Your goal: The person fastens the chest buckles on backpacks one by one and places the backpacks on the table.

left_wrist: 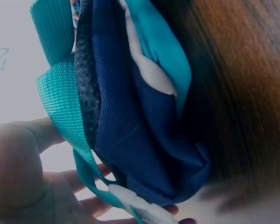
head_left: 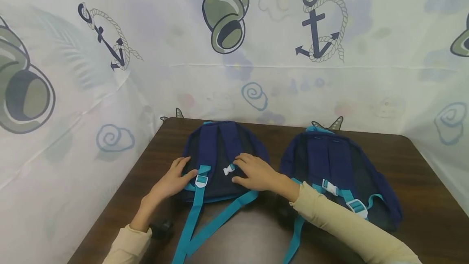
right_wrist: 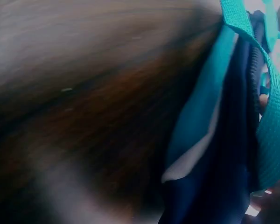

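A navy blue backpack (head_left: 243, 133) with a dark mesh back panel lies strap side up on the table. My left hand (head_left: 174, 180) is at its lower left side, thumb and fingers spread, beside a turquoise strap (head_left: 198, 203) with a white adjuster (head_left: 201, 181). In the left wrist view, a white plastic buckle (left_wrist: 142, 207) overlaps the fingers. My right hand (head_left: 256, 174) rests on the right side of the panel, thumb apart from the fingers. Just left of these fingers is a small white clip (head_left: 229, 169). The right wrist view shows the backpack's turquoise-trimmed edge (right_wrist: 200, 107), partly blurred.
A second navy backpack (head_left: 377, 174) with turquoise straps and white buckles lies to the right, partly behind my right forearm. Both lie on a dark brown wooden table (head_left: 381, 146). A white patterned cloth (head_left: 161, 36) surrounds its back and sides. Turquoise strap ends trail toward the front.
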Tool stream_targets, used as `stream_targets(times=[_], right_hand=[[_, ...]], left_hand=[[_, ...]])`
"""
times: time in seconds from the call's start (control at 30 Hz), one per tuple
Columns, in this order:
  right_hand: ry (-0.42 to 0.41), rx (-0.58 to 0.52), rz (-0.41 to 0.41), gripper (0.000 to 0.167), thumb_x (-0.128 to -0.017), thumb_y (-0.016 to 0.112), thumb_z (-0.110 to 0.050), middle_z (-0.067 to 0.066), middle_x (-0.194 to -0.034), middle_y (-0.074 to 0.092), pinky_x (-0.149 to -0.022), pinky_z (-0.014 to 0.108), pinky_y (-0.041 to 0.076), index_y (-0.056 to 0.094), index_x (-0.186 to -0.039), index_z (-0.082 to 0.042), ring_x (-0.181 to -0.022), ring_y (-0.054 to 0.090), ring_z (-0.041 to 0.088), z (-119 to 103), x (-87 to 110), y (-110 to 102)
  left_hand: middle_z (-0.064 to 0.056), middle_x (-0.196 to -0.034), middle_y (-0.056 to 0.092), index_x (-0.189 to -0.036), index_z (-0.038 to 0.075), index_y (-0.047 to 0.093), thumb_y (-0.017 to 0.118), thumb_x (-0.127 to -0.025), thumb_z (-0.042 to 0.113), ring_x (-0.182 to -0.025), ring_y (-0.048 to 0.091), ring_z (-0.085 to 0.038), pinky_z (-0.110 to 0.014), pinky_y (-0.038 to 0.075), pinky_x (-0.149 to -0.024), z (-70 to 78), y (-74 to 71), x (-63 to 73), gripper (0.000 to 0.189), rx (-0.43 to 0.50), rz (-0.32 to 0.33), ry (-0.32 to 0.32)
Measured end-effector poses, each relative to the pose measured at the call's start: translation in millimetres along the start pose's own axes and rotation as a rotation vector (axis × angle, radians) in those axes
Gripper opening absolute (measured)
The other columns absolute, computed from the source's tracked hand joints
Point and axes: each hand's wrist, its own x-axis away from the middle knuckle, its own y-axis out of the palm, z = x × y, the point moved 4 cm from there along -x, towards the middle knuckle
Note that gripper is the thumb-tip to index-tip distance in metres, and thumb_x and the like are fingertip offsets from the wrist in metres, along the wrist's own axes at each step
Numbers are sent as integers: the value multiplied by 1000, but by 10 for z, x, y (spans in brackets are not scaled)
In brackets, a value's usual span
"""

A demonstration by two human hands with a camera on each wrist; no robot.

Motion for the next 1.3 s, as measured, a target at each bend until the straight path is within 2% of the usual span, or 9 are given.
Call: stream_targets(times=[0.13,0.23,0.4,0.53,0.63,0.87,1.03,1.17,1.3], right_hand=[[-16,63,42,51,-98,62,-38,11,-133,58,-97,43,49,57,-137,-5,-120,54,28,11,39,21],[2,95,46,52,-96,65,-41,8,-121,60,-80,33,48,58,-137,-9,-99,52,21,-13,16,21],[0,135,3,47,-96,65,-44,4,-102,57,-66,25,35,64,-133,-16,-80,41,15,-89,-54,50],[-21,124,6,31,-96,66,-39,0,-94,53,-66,24,34,71,-117,-17,-77,39,13,-140,-68,71],[-18,84,23,27,-96,66,-36,0,-97,55,-68,24,39,70,-112,-15,-81,43,13,-156,-51,74],[-7,-46,55,32,-100,61,-34,2,-107,64,-78,24,51,68,-119,-10,-93,57,12,-204,-5,55],[-14,-66,64,32,-101,59,-34,2,-108,65,-78,24,51,68,-122,-11,-93,58,11,-245,35,50],[-15,-76,80,32,-101,60,-33,1,-108,66,-77,24,51,68,-122,-12,-92,59,10,-231,58,40],[-28,-79,99,32,-101,60,-34,1,-108,66,-76,24,51,68,-122,-11,-90,59,10,-217,74,20]], left_hand=[[-30,-153,33,-149,0,41,50,-103,46,-136,40,-53,-68,36,-106,103,-4,8,65,-86,150,41],[-26,-137,53,-135,4,58,60,-98,46,-122,52,-49,-64,45,-97,232,-1,78,56,-195,248,87],[-16,-111,63,-120,6,68,69,-93,35,-99,60,-36,-55,50,-82,376,-21,223,39,-336,225,113],[-9,-103,62,-108,8,71,68,-95,20,-97,57,-32,-53,48,-81,379,-45,259,18,-364,196,135],[-6,-102,62,-106,10,71,67,-95,20,-98,56,-30,-53,47,-83,335,-61,290,15,-374,169,157],[-3,-104,57,-109,9,69,69,-90,17,-98,53,-24,-42,49,-79,231,-153,429,21,-315,71,128],[1,-93,62,-106,11,66,66,-91,17,-79,52,-15,-34,45,-68,237,-268,421,16,-305,121,149],[1,-95,69,-108,15,68,66,-95,18,-72,54,-11,-29,46,-66,228,-421,435,13,-165,182,198],[2,-85,66,-109,21,70,68,-96,23,-62,50,-10,-26,45,-58,204,-550,481,14,-51,195,208]])
